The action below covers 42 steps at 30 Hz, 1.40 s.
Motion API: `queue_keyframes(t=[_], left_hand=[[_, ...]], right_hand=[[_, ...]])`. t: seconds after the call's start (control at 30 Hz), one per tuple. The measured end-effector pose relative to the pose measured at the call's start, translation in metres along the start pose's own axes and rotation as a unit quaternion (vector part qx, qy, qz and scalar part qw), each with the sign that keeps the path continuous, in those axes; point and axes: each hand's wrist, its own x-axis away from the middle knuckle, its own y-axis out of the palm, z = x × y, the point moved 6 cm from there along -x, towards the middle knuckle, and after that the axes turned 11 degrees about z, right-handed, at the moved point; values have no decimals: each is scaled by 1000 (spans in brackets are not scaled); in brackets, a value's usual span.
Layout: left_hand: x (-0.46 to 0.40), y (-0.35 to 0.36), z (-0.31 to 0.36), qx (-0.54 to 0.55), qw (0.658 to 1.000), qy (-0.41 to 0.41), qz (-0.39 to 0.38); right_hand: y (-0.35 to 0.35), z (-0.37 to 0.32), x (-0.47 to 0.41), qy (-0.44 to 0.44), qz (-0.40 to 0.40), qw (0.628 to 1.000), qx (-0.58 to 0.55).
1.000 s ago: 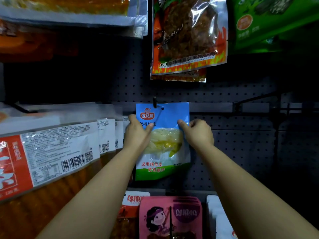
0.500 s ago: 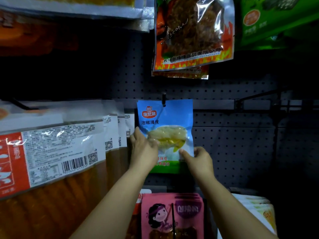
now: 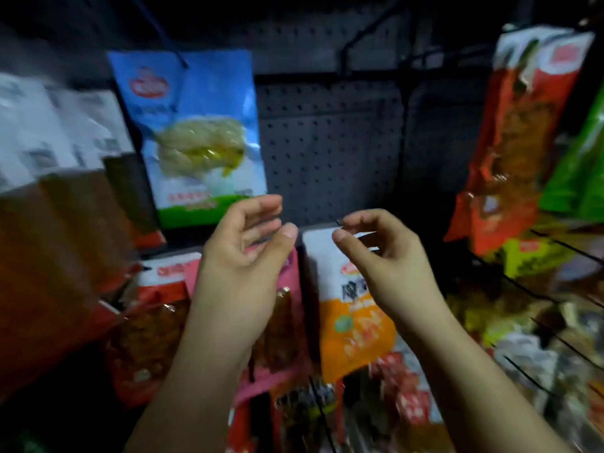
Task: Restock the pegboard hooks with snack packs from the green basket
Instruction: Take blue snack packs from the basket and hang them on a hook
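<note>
Dark perforated pegboard (image 3: 330,148) forms the backdrop, with the blue snack pack (image 3: 192,135) hanging from a hook (image 3: 178,57) at upper left, its green bottom edge just above the left hand (image 3: 243,256). Left hand and right hand (image 3: 379,253) float side by side before the lower row of packs, fingers loosely curled and parted, holding nothing. Bare board lies right of the blue pack; an orange-and-white pack (image 3: 353,308) hangs below the right hand
</note>
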Motion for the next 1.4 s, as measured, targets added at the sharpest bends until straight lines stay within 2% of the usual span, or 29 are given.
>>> queue_keyframes(t=[0.13,0.27,0.43,0.6,0.7,0.77,0.9,1.03,1.13,1.23,1.33,1.4], left_hand=[[66,40,-16,26,992,-50,-111],[147,96,-53,-34,968,-97,-227],[263,185,-104,-92,925,-153,-336],[391,259,-207,-105,894,-272,-340],[488,275,-296,-122,852,-394,-322],[551,275,-359,-158,823,-445,-316],[670,255,-484,-248,779,-474,-327],[775,228,-600,-316,710,-520,-354],[818,226,-673,-333,693,-545,-334],[837,236,-728,-341,707,-545,-296],[845,238,-758,-365,709,-532,-284],[852,240,-763,-335,708,-550,-291]], right_hand=[[-100,6,54,5,26,1000,5],[-208,53,101,103,67,989,87],[-337,139,170,231,97,954,163],[-435,254,245,379,35,895,233],[-483,342,313,469,-34,831,296],[-512,403,368,518,-87,782,335],[-551,521,470,574,-153,712,374],[-573,633,560,620,-164,662,389],[-580,709,608,645,-148,646,382],[-580,770,633,647,-114,658,367],[-576,799,648,667,1,675,316],[-571,804,658,661,30,679,317]])
